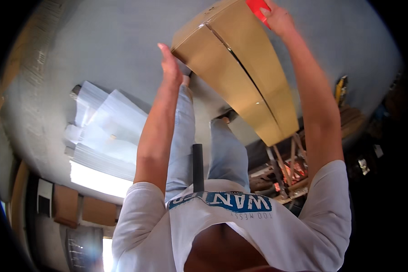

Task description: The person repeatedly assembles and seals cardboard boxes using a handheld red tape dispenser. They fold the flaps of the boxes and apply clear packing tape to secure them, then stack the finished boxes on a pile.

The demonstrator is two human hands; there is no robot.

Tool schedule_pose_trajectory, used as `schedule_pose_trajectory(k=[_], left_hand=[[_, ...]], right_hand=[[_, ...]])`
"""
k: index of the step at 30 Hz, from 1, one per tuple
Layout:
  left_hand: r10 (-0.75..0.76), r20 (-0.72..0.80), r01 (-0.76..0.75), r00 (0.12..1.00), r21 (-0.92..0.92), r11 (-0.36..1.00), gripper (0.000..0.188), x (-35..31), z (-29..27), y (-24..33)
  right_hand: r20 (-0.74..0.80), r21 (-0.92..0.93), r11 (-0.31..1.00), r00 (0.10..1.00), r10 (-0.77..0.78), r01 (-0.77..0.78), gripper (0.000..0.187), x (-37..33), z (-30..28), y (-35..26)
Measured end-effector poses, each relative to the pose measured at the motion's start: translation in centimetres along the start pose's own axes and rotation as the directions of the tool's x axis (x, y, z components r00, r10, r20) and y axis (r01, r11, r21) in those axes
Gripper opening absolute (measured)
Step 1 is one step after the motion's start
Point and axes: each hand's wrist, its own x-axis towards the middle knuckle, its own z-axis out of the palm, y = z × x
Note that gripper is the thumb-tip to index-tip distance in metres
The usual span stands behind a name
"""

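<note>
A long brown cardboard box [240, 68] stands in front of me, its two flaps meeting along a narrow dark gap. My left hand [170, 65] is beside the box's near left corner with its fingers stretched out, holding nothing. Whether its palm touches the cardboard I cannot tell. My right hand [279, 19] is at the far right edge of the box, closed round a red hand-sized object [259, 11]. Only part of that object shows at the top of the view, pressed against or very close to the cardboard.
White sheets [111, 122] lie stacked on the grey floor [127, 41] at the left. To the right, below the box, is a jumble of wooden sticks [292, 158]. A yellow tool [341, 90] is farther right. Brown cardboard pieces [97, 211] are at the lower left.
</note>
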Motion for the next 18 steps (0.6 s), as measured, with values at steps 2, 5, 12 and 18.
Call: schedule_pose_trajectory(k=[2,5,12,18], left_hand=[[0.167,-0.018,-0.164,0.986,0.112,0.980,0.074,-1.7,-0.1,2.0],[0.158,0.140,-0.156,0.978,-0.020,0.987,0.065,-6.3,-0.7,4.8],[-0.222,0.553,0.346,0.803,-0.129,0.929,0.052,-12.4,-0.2,8.7],[-0.136,0.643,0.351,0.754,-0.220,0.910,0.040,-12.6,-0.6,6.8]], right_hand=[[-0.021,0.043,0.998,0.998,-0.054,0.055,0.048,-1.6,-4.4,-2.1],[0.150,0.419,0.902,0.973,-0.176,0.099,0.042,-6.0,-8.9,-9.2],[0.644,0.433,0.881,0.619,-0.451,0.191,0.043,-10.7,-12.7,-18.3],[0.737,0.152,0.899,0.559,-0.380,0.411,0.061,-9.1,-12.0,-18.2]])
